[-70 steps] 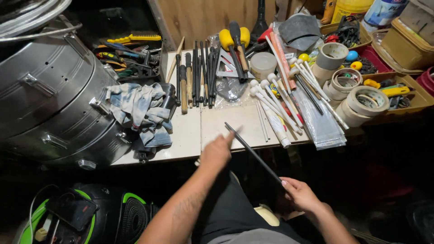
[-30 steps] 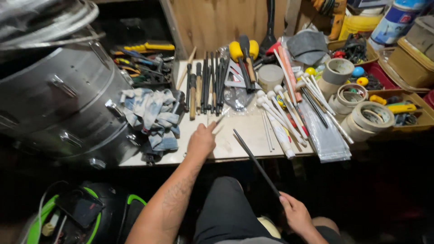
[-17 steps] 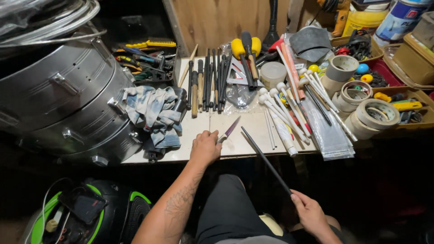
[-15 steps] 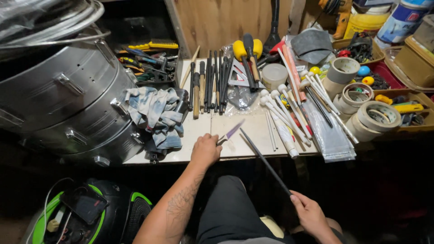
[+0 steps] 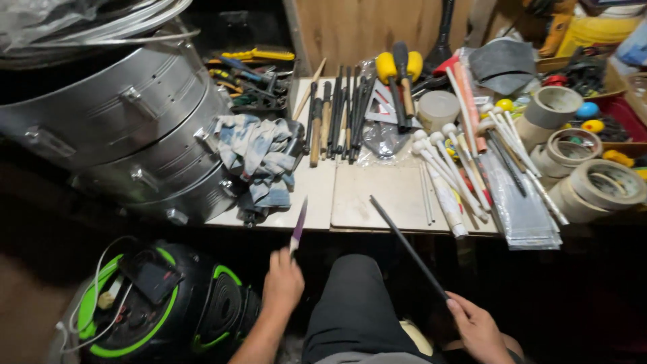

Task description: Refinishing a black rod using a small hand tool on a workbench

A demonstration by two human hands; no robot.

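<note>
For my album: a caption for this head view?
Left hand holds a purple-handled blade, right hand a thin black rod.

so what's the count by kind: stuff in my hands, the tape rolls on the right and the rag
thin blade, held in left hand: 1
long dark rod, held in right hand: 1
tape rolls: 3
crumpled cloth: 1
total: 6

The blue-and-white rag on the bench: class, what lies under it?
The blue-and-white rag lies crumpled on the pale bench top, beside the metal drum. Dark tool parts poke out at its lower edge. Whatever else sits beneath is covered.
</note>
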